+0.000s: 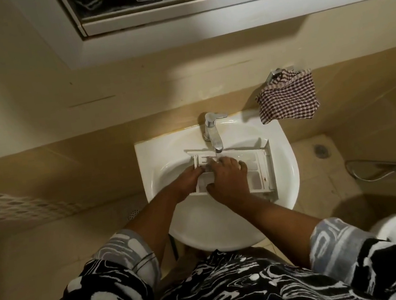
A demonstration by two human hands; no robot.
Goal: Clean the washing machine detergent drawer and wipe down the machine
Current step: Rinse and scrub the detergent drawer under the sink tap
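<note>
The detergent drawer (258, 167) lay sideways across the sink (287, 170); the left hand (188, 180) gripped its left end, the right hand (226, 179) clasped its middle.

The drawer (252, 165) is white plastic, long and shallow, split into several open-topped compartments. It lies roughly level across the back half of the sink (162, 155), lengthwise from left to right, open side up. Its wider front panel points at the sink's right edge. The left hand (191, 180) grips its left end; the right hand (226, 180) covers its middle.
</note>
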